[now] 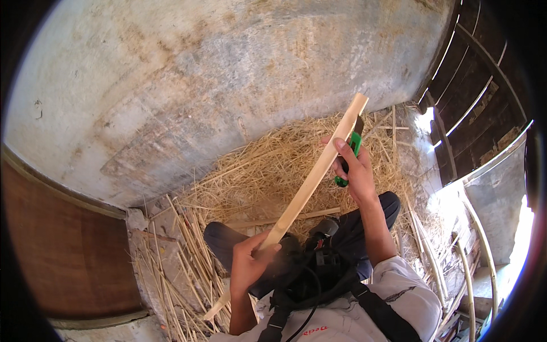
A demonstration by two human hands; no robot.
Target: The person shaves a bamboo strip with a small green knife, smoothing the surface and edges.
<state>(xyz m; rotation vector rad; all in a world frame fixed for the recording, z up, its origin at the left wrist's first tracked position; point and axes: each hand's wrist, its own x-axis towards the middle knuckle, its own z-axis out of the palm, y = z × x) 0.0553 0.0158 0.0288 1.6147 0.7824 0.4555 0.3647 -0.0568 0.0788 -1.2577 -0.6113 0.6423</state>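
Note:
A long, pale bamboo strip (307, 185) slants across in front of me, its far end up and to the right. My left hand (250, 259) is closed round its lower part, and the strip's near end comes out below, beside my forearm. Farther up, my right hand (354, 165) grips a green utility knife (355, 142). The dark blade lies alongside the strip near its far end. My right thumb rests against the strip's face, and some right fingers are hidden behind the strip and knife.
Pale shavings (268, 165) are heaped beyond my folded legs (376, 219). Long thin bamboo sticks (182, 262) lie at the left, and thicker poles (424, 245) at the right. A stained wall (256, 74) stands ahead. A brown wooden panel (68, 245) is on the left.

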